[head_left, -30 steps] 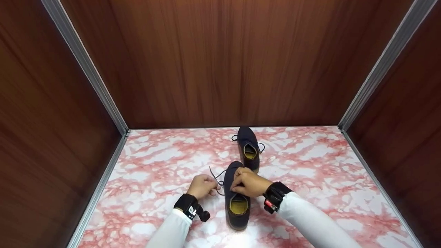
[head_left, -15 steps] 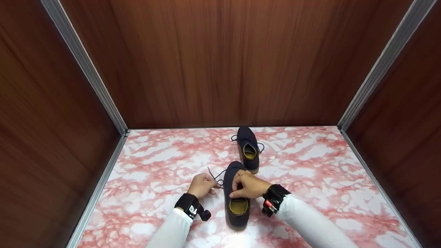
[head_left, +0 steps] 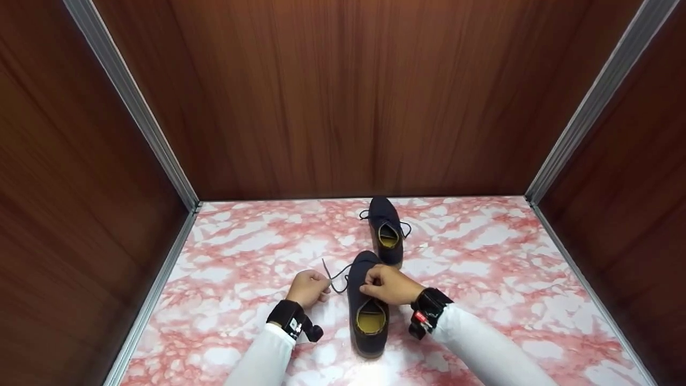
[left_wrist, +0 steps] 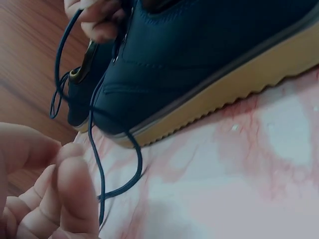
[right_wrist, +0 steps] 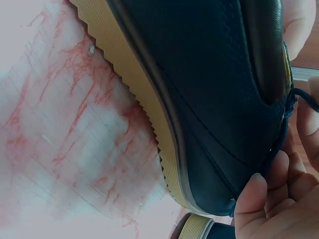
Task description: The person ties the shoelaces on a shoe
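Observation:
A dark navy lace-up shoe (head_left: 370, 344) with a tan ridged sole (left_wrist: 219, 104) and yellow lining sits upright, toe away from me. To its left, my left hand (head_left: 308, 289) pinches a dark shoelace (left_wrist: 139, 159) between thumb and fingers, the lace running from the fingertips back to the shoe. Over the shoe's lacing, my right hand (head_left: 394, 284) is curled and pinches lace close against the upper; in the right wrist view its fingertips (right_wrist: 251, 191) are at the lacing. A loose lace end sticks up past the left fingertips.
A matching second shoe (head_left: 380, 208), its laces spread in loops, stands just beyond the first, toe toward the back panel. The red-and-white marbled surface (head_left: 241, 257) is enclosed by brown wood-grain panels (head_left: 343, 107) with grey metal corner strips (head_left: 161, 145).
My left hand has drawn leftward, away from the shoe, and the lace beside it has changed shape. My right hand has stayed over the lacing with small finger shifts.

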{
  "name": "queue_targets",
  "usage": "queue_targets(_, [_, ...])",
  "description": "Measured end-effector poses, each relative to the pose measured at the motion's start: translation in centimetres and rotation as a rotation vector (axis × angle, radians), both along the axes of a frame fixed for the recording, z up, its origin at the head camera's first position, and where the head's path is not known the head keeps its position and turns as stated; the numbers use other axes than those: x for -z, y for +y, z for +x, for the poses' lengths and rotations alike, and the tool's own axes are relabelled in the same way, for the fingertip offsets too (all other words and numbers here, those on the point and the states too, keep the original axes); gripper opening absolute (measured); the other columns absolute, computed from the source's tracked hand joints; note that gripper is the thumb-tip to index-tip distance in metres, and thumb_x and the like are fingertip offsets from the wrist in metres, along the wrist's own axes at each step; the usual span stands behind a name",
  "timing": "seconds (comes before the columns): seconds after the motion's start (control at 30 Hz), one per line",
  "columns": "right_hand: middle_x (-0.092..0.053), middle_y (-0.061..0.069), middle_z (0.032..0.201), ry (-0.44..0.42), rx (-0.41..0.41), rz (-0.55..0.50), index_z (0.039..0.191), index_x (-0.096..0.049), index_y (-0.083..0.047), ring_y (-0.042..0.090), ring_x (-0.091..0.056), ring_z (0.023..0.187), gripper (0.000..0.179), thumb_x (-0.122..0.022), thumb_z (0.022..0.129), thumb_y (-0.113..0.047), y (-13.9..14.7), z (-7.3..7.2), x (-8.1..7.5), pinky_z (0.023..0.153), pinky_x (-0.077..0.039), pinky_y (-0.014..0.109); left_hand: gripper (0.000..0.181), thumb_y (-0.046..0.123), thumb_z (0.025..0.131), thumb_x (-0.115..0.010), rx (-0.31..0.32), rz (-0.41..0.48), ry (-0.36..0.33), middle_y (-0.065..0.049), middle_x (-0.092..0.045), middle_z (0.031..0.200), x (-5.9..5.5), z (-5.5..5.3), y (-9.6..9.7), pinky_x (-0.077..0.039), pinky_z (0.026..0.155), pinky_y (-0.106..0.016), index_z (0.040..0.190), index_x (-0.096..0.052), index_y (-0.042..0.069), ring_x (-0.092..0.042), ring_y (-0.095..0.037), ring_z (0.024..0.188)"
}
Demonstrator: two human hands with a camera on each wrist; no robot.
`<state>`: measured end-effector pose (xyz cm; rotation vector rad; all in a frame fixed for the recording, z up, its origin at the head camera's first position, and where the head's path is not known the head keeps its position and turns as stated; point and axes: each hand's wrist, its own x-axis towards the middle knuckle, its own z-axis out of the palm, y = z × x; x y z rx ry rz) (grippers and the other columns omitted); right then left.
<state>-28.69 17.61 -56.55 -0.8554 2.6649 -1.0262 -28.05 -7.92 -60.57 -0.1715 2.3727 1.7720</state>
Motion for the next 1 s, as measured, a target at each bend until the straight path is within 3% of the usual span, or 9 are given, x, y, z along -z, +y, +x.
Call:
queue_targets(0.2, [-0.056, -0.006, 0.081, -0.007, 0.013, 0.002, 0.078, -0.063, -0.014, 0.006, -0.052, 0.079, 0.028, -0.070, 0.100, -0.030, 0.1, 0.0, 0.0, 0.071, -0.046, 0.022, 0.011, 0.008, 0.086, -0.069, -0.051, -0.069, 0.068, -0.002, -0.065, 0.077, 0.3, -0.6, -0.4, -0.060, 0.059, -0.029, 0.093, -0.069, 0.000, -0.067, -0.017, 0.066])
queue_targets(0.4, [-0.054, -0.008, 0.079, -0.025, 0.032, -0.011, 0.076, -0.062, -0.014, 0.006, -0.051, 0.076, 0.031, -0.068, 0.102, -0.031, 0.2, 0.0, 0.2, 0.067, -0.044, 0.022, 0.018, 0.002, 0.083, -0.071, 0.014, -0.256, 0.235, -0.013, -0.075, 0.092, 1.1, -1.3, -0.4, -0.058, 0.077, -0.032, 0.100, -0.071, -0.001, -0.071, -0.021, 0.085])
queue_targets(0.5, [-0.054, -0.008, 0.078, -0.017, 0.035, -0.013, 0.076, -0.062, -0.014, 0.005, -0.051, 0.075, 0.031, -0.068, 0.101, -0.032, 0.2, 0.0, 0.3, 0.067, -0.044, 0.021, 0.020, 0.000, 0.079, -0.070, 0.034, -0.311, 0.285, -0.014, -0.077, 0.095, 1.7, -1.6, -0.1, -0.057, 0.084, -0.036, 0.099, -0.071, 0.000, -0.073, -0.025, 0.091])
queue_targets(0.73, [-0.054, -0.008, 0.077, -0.006, 0.033, -0.009, 0.075, -0.062, -0.014, 0.006, -0.052, 0.074, 0.031, -0.068, 0.101, -0.031, 0.2, -0.1, 0.5, 0.067, -0.045, 0.022, 0.021, -0.006, 0.074, -0.072, 0.061, -0.431, 0.379, -0.013, -0.073, 0.088, 2.9, -2.0, 0.6, -0.054, 0.080, -0.039, 0.094, -0.068, 0.000, -0.066, -0.024, 0.082])
queue_targets(1.0, [-0.052, -0.010, 0.074, -0.019, 0.055, -0.011, 0.076, -0.062, -0.014, 0.005, -0.051, 0.071, 0.030, -0.069, 0.100, -0.031, 0.3, 0.0, 0.5, 0.065, -0.044, 0.021, 0.015, 0.003, 0.078, -0.080, 0.050, -0.542, 0.399, -0.003, -0.064, 0.074, 3.6, -1.7, 0.8, -0.049, 0.069, -0.035, 0.086, -0.067, 0.004, -0.056, -0.017, 0.069])
